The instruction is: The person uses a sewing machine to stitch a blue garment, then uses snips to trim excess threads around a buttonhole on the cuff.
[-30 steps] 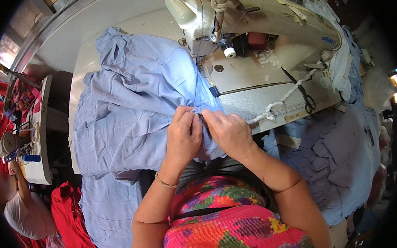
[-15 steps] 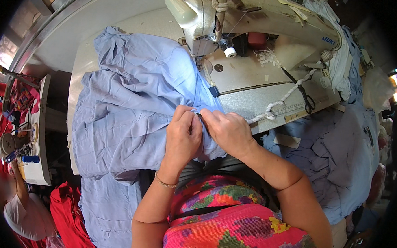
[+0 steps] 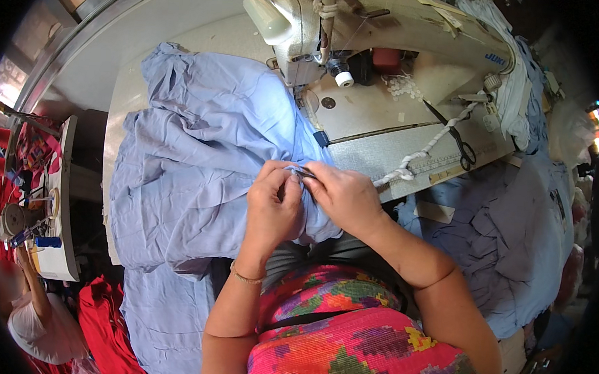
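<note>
A light blue garment (image 3: 200, 134) lies bunched over the sewing table's left part and hangs down over my lap. My left hand (image 3: 274, 198) is closed, pinching a fold of this cloth between thumb and fingers. Close against it, my right hand (image 3: 343, 195) is closed on a small dark metal tool (image 3: 305, 174), whose tip meets the pinched cloth. Fingers cover most of the tool, so its exact kind is hidden. Beyond my hands stands the sewing machine (image 3: 307, 32), its needle area (image 3: 301, 92) just past the garment's edge.
Black scissors (image 3: 461, 145) and a twisted white cord (image 3: 416, 156) lie right on the table (image 3: 369, 150). Small white buttons (image 3: 404, 87) sit under the machine arm. Blue garments (image 3: 486, 244) are piled at right. Another person (image 3: 45, 326) works at a machine at left.
The dark tool in my right hand now shows between my fingertips at the cloth. My right fingers have shifted slightly; my left hand keeps its pinch. The view has moved a little.
</note>
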Available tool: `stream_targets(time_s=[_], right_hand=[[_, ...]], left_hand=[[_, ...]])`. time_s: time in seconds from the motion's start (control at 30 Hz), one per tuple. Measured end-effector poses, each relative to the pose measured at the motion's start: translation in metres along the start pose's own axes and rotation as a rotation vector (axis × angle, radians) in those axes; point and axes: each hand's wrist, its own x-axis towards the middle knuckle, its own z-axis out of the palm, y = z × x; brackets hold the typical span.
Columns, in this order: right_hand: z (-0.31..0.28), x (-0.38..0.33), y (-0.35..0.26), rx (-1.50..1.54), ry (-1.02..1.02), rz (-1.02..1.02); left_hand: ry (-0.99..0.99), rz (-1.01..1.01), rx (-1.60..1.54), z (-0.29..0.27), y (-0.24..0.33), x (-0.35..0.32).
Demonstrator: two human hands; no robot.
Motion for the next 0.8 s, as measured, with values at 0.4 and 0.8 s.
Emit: stream_targets(time_s=[0.4,0.8], right_hand=[[0.003,0.017,0.000,0.705,-0.033,0.274],[-0.002,0.019,0.007,0.632,0.003,0.157]], left_hand=[[-0.109,-0.133,-0.126,-0.009,0.000,0.002],[-0.151,-0.240,-0.301,-0.015,-0.001,0.005]])
